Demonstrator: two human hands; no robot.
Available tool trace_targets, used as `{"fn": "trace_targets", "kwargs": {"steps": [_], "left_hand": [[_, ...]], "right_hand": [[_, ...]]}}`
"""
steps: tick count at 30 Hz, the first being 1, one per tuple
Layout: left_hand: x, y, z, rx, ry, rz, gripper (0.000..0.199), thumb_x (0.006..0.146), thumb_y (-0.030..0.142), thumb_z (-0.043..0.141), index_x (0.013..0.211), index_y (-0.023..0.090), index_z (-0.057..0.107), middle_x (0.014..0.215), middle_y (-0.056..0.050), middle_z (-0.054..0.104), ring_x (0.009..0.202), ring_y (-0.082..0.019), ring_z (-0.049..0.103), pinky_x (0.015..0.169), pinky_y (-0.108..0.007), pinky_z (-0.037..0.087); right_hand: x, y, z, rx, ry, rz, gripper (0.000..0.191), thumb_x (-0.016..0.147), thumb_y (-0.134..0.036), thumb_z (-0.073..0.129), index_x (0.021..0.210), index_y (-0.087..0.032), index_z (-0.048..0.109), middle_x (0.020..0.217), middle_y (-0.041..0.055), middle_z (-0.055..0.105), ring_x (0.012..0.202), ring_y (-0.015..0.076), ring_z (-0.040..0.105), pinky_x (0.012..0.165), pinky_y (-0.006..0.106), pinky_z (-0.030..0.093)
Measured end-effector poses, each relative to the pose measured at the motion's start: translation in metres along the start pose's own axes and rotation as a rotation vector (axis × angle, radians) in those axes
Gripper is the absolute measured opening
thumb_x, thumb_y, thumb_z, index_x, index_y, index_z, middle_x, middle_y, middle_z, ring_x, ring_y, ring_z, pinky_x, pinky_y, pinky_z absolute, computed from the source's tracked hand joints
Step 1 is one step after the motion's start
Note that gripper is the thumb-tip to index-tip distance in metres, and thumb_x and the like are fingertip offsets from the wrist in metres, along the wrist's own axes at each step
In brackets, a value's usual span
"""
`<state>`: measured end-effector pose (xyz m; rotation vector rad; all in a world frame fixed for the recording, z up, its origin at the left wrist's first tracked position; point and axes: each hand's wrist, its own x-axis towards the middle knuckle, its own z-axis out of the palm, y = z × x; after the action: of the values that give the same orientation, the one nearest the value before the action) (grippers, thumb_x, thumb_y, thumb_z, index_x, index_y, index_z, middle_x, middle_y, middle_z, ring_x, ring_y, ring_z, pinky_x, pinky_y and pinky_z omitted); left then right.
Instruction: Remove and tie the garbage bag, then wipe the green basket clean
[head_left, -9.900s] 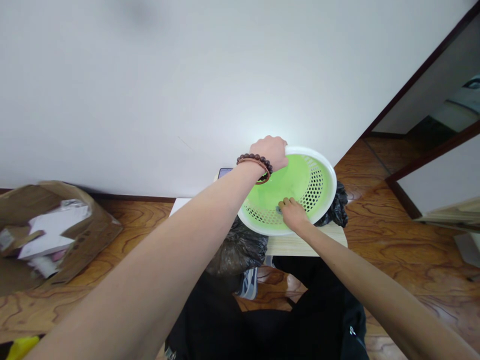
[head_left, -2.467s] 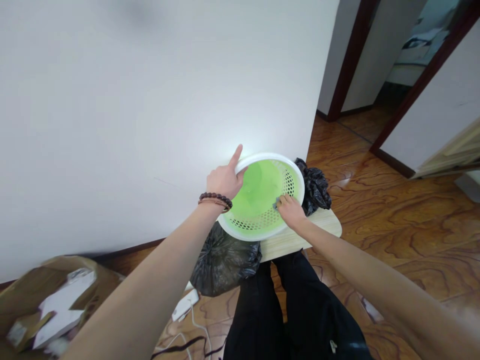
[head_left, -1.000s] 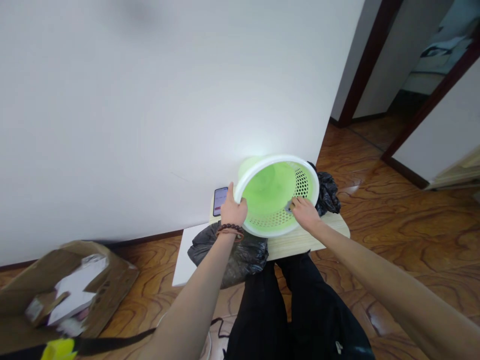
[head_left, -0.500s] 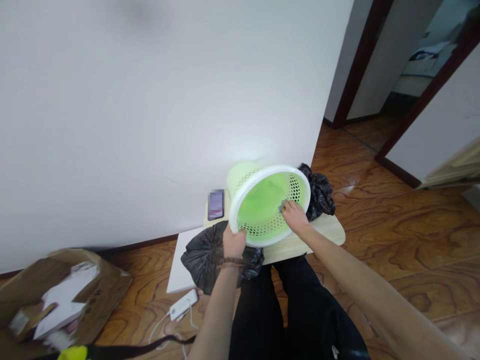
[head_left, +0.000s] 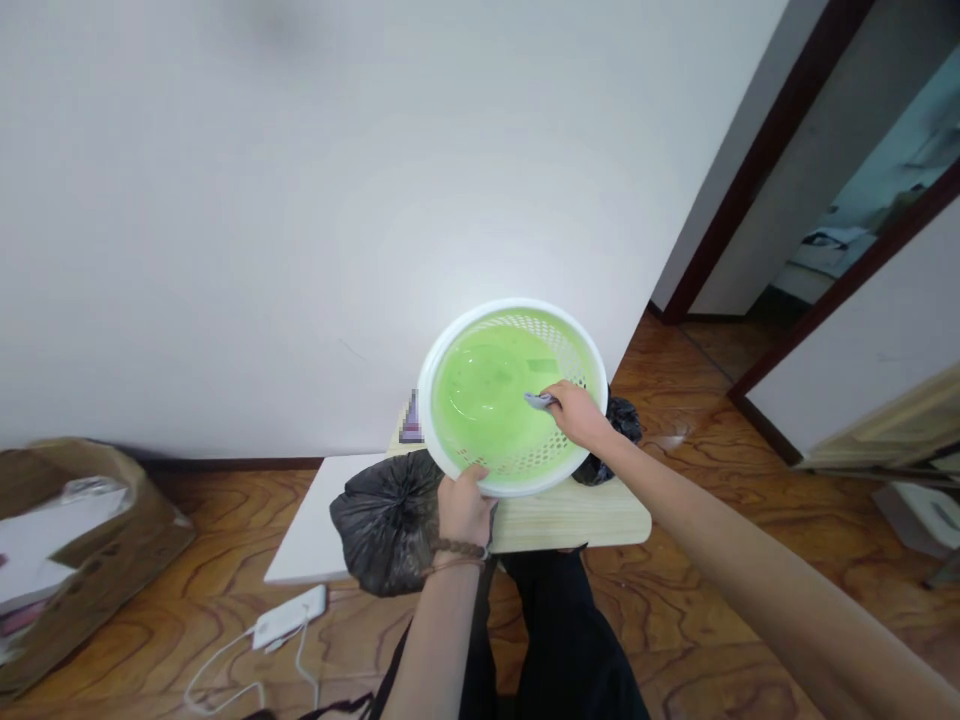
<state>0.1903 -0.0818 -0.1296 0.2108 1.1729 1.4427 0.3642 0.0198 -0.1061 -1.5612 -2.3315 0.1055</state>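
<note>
The basket point(head_left: 484, 400) partly hides the phone point(head_left: 411, 424), and the left edge crops the carton point(head_left: 124, 575).

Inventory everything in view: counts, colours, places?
Basket: 1, green, white rim, centre
Cloth: 1, grey, inside basket
Bags: 2, black, flanking basket
Phone: 1, purplish, partly behind basket
Table: 1, pale, below basket
Panel: 1, white, table's left
Cardboard box: 1, brown, far left
Floor: 1, brown, below
Power strip: 1, white, floor
Doorway: 1, dark, right
Main wall: 1, white, ahead
Low item: 1, white, far right
Bracelets: 2, brown, left wrist
Trousers: 1, black, below table
Left hand: 1, bare, gripping basket
Right hand: 1, bare, holding cloth
</note>
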Motion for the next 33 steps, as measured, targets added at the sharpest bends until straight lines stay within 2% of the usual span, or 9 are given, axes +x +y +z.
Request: {"fn": "trace_targets", "kwargs": {"steps": [3,5,7,9,14,17,23,27,33], "left_hand": [[-0.020,0.013,0.001,-0.034,-0.020,0.058,0.046,0.060,0.003,0.052,0.103,0.017,0.059,0.102,-0.008,0.066,0.085,-0.020,0.065,0.068,-0.031,0.054],[-0.033,0.024,0.000,-0.022,-0.036,0.106,0.045,0.060,0.003,0.052,0.102,0.017,0.059,0.099,-0.008,0.066,0.082,-0.020,0.065,0.068,-0.032,0.054],[-0.044,0.036,-0.004,-0.010,-0.051,0.170,0.044,0.060,0.003,0.053,0.101,0.017,0.060,0.097,-0.007,0.067,0.080,-0.020,0.066,0.069,-0.033,0.054],[-0.056,0.047,-0.008,-0.022,-0.057,0.222,0.046,0.059,0.002,0.052,0.102,0.018,0.059,0.096,-0.007,0.067,0.080,-0.020,0.066,0.069,-0.033,0.054],[-0.087,0.066,-0.011,-0.115,-0.082,0.229,0.053,0.058,-0.001,0.049,0.106,0.020,0.057,0.100,-0.006,0.066,0.085,-0.020,0.065,0.074,-0.034,0.053],[-0.106,0.063,-0.014,-0.174,-0.067,0.212,0.058,0.058,-0.003,0.050,0.110,0.024,0.055,0.103,-0.005,0.065,0.088,-0.020,0.064,0.077,-0.035,0.052],[-0.143,0.027,-0.037,-0.277,0.002,0.183,0.069,0.058,-0.005,0.051,0.118,0.028,0.050,0.108,-0.004,0.063,0.091,-0.019,0.063,0.080,-0.035,0.051],[-0.161,0.015,-0.044,-0.267,0.002,0.159,0.071,0.059,-0.006,0.050,0.120,0.031,0.049,0.111,-0.004,0.062,0.088,-0.018,0.063,0.079,-0.036,0.051],[-0.176,0.027,-0.039,-0.250,-0.043,0.273,0.061,0.063,-0.002,0.058,0.117,0.025,0.052,0.105,-0.007,0.064,0.087,-0.019,0.064,0.083,-0.038,0.050]], "right_hand": [[-0.004,-0.020,-0.010,0.153,-0.030,0.049,0.021,0.083,-0.018,0.045,0.099,-0.016,0.058,0.092,0.0040,0.062,0.081,0.0145,0.055,0.072,0.022,0.037],[-0.008,-0.033,-0.014,0.141,-0.099,0.074,0.019,0.081,-0.019,0.047,0.096,-0.015,0.058,0.086,0.0042,0.063,0.075,0.0147,0.055,0.066,0.022,0.036],[-0.014,-0.045,-0.017,0.063,-0.128,0.050,0.019,0.079,-0.015,0.047,0.094,-0.014,0.057,0.086,0.0057,0.063,0.076,0.0153,0.055,0.066,0.023,0.035],[-0.021,-0.057,-0.023,-0.060,-0.087,-0.020,0.020,0.078,-0.010,0.045,0.095,-0.014,0.056,0.091,0.0077,0.062,0.082,0.0167,0.053,0.071,0.024,0.034],[-0.037,-0.083,-0.043,-0.383,0.010,-0.217,0.021,0.084,-0.009,0.041,0.095,-0.016,0.058,0.092,0.0092,0.060,0.094,0.0220,0.047,0.081,0.032,0.031],[-0.046,-0.091,-0.051,-0.466,-0.019,-0.295,0.023,0.086,-0.012,0.039,0.093,-0.015,0.061,0.094,0.0111,0.059,0.097,0.0238,0.046,0.082,0.034,0.031],[-0.079,-0.090,-0.054,-0.409,-0.315,-0.338,0.025,0.077,-0.016,0.048,0.095,-0.015,0.066,0.094,0.0113,0.057,0.088,0.0230,0.051,0.075,0.031,0.036],[-0.107,-0.089,-0.059,-0.375,-0.311,-0.368,0.028,0.078,-0.019,0.045,0.093,-0.015,0.068,0.094,0.0118,0.056,0.088,0.0228,0.051,0.074,0.031,0.037],[-0.129,-0.097,-0.081,-0.309,-0.251,-0.368,0.046,0.078,-0.043,0.047,0.113,-0.016,0.061,0.096,0.0121,0.056,0.090,0.0258,0.050,0.080,0.035,0.036]]}}
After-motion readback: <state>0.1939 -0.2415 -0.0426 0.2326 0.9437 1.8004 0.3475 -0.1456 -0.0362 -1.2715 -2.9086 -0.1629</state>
